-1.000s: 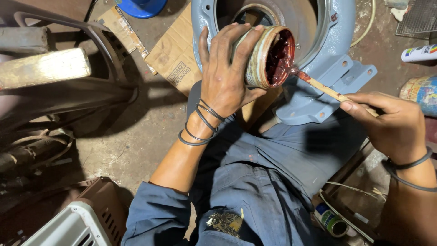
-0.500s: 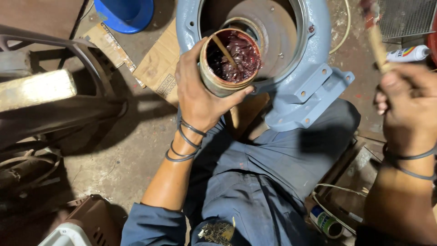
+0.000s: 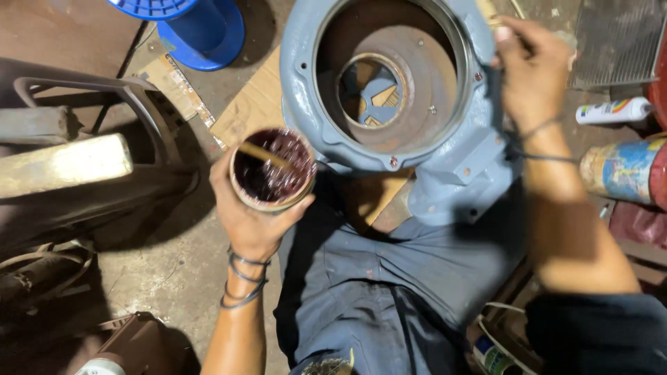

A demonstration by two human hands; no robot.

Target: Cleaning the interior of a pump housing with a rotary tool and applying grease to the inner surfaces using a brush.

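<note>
Your left hand wears several thin dark wrist bangles, your right hand a cord; trousers look grey-blue.

Top edge slicing off the rim of the blue-grey housing at twelve o'clock. Right hand blurred, fingers wrapped over a pale stick whose tip runs off frame; grip itself unclear. Blue stool cropped at eleven o'clock. Spray can at three o'clock too small to make out. Underside of the tin hidden by the left hand.
</note>
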